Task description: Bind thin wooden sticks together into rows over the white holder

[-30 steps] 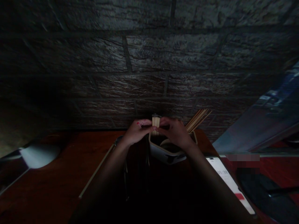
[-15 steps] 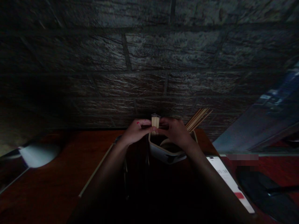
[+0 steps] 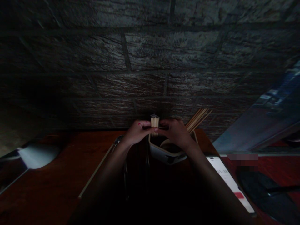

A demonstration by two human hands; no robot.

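Observation:
Between my two hands stands an upright pack of pale wooden chopsticks (image 3: pixel 155 122), with clear plastic over its top end. My left hand (image 3: pixel 140 131) grips it from the left, thumb across the front. From the right, my right hand (image 3: pixel 174 129) holds the same pack, and the two thumbs meet at its lower part. Just below and to the right is a light-coloured angular container (image 3: pixel 161 152) with a pale rim. Longer brown chopsticks (image 3: pixel 198 120) lean out of its far right corner. A rounded object (image 3: pixel 167 143) shows inside, but I cannot make out its kind.
A dark brick wall (image 3: pixel 150 78) rises right behind the wooden table (image 3: pixel 63 156). By my left forearm lie a long thin stick (image 3: pixel 96 170) and a shiny spoon-like utensil (image 3: pixel 118 140). A lit phone (image 3: pixel 229 184) lies at the right edge. A pale cone-shaped object (image 3: pixel 38 156) stands left.
Both hands keep hold of the pack with hardly any movement. The whole view has shifted very slightly, and a bit more of the shiny utensil shows beside my left wrist.

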